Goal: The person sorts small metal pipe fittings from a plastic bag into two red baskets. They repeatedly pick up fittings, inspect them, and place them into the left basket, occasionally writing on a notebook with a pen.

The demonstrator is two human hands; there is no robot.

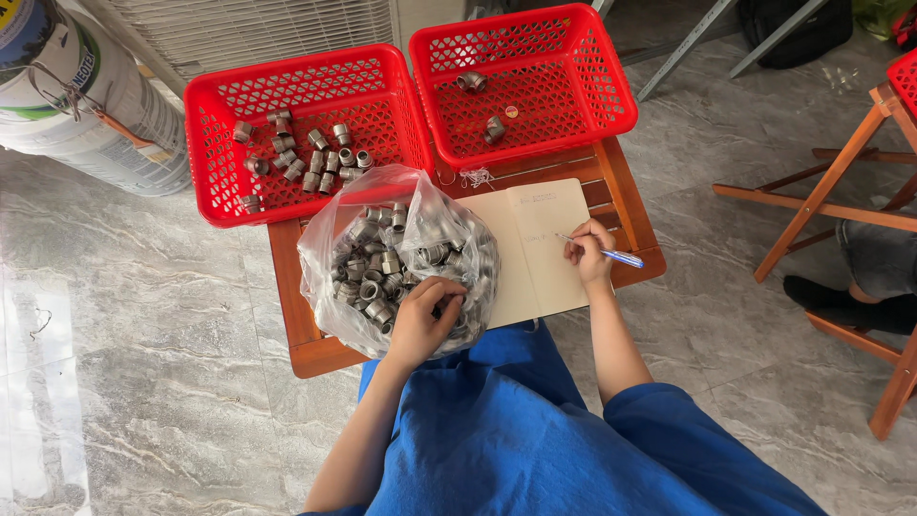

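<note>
Both my hands work low over the wooden surface [296, 277]. My left hand [423, 320], fingers curled, digs into a clear plastic bag [330, 253] of grey metal fittings [382, 263]. My right hand [587, 253] pinches a blue pen [616, 256], tip on an open notebook [535, 244] just beside the bag.

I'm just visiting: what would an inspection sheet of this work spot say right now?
Surface: small wooden table on a marble floor.
Job's things: clear bag of metal fittings; open notebook; blue pen.
Clutter: left red basket with many fittings; right red basket with a few.
Hands: left hand in the bag; right hand writing.
Cables: nothing seen.
Surroundings: white drum, wooden stool, another person's foot.
</note>
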